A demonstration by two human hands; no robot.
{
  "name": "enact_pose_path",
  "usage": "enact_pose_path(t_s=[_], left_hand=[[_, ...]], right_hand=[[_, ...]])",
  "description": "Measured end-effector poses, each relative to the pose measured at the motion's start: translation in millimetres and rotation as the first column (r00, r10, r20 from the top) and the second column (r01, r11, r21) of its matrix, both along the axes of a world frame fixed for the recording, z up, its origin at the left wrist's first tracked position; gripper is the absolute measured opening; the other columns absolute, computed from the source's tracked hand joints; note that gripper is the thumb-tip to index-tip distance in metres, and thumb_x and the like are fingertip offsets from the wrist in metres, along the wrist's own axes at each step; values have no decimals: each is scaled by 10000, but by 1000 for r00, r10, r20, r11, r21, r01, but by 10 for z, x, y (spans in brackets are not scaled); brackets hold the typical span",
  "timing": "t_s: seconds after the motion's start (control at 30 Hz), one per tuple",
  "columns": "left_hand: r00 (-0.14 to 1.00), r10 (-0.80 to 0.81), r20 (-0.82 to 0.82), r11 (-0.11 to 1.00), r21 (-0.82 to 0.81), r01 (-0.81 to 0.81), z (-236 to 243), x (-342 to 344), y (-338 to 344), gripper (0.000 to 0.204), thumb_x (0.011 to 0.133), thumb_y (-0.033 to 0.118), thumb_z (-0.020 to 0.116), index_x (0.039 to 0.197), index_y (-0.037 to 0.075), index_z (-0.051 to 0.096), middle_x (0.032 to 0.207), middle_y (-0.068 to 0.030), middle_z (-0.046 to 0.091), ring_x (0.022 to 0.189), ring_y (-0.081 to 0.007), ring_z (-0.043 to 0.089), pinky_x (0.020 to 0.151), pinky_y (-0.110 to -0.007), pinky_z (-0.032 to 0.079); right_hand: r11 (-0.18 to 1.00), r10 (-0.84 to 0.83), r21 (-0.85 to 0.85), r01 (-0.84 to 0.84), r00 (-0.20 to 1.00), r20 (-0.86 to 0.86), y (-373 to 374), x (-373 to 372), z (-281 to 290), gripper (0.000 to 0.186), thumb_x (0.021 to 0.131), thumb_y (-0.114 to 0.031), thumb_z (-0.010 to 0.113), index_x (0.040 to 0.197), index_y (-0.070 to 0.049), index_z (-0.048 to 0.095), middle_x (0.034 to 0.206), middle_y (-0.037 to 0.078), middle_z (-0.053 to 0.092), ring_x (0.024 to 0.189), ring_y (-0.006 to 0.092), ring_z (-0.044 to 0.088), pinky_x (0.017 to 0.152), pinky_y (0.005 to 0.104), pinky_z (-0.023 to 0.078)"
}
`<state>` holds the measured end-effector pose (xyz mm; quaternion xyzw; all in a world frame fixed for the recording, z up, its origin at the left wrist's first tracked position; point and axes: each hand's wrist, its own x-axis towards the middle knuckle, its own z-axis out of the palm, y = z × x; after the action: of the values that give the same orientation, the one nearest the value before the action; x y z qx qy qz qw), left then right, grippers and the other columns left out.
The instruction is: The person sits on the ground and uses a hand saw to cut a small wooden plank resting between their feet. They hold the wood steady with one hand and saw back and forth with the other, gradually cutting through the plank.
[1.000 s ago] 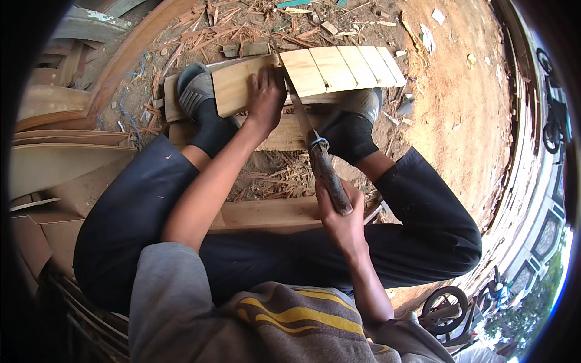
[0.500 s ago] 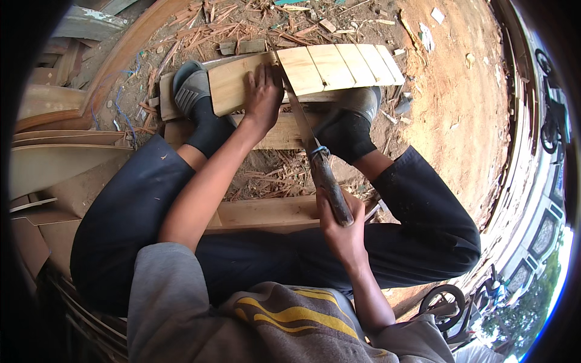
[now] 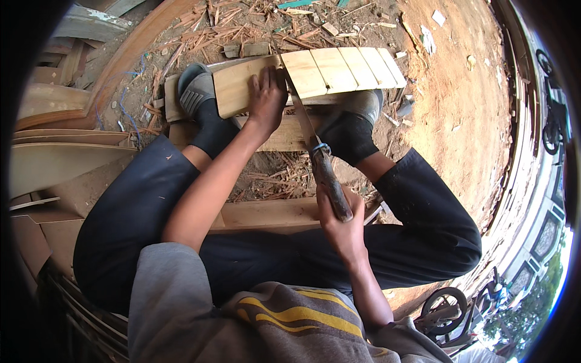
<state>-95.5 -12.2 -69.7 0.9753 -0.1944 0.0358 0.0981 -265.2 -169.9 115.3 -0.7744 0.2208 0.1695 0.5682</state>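
Scrap-littered earth (image 3: 454, 78) surrounds the slitted pale board (image 3: 304, 72) above a lower plank (image 3: 281, 136), probably light, stiff and best pinned at its uncut end, where the left hand (image 3: 268, 107) presses, fingers unclenched, while the right hand (image 3: 344, 235) grasps the saw (image 3: 307, 126) by its handle.

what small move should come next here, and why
Probably a gentle forward push of the saw: the right hand grips its handle, more blade shows on the near side of the board than beyond it, and the left hand lies on the board.
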Motion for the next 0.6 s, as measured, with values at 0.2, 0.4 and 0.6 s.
enact_pose_path(t_s=[0.2,0.4,0.6], left_hand=[[1000,21,0,996,88,-21,36,-16,-16,703,616,-27,753,1249,-146,472,1325,-279,444,1303,-392,386,1035,-507,329],[999,16,-29,998,67,-14,0,-8,-5,713,596,-53,750,1248,-142,477,1322,-280,439,1274,-367,423,980,-490,353],[1000,6,20,997,71,-8,28,-6,-2,715,635,-79,697,1286,-166,415,1333,-293,428,1292,-395,400,1006,-502,339]], right_hand=[[1000,-6,27,8,998,-59,-71,69,57,147,903,-76,602,810,37,591,609,25,503,614,63,447,547,274,394],[1000,6,9,-6,999,33,-77,-128,86,155,902,-84,599,803,35,592,618,20,498,602,63,445,538,290,386],[997,-60,39,60,998,7,30,113,-179,194,903,-103,608,767,32,577,582,19,462,572,61,410,508,292,361]])
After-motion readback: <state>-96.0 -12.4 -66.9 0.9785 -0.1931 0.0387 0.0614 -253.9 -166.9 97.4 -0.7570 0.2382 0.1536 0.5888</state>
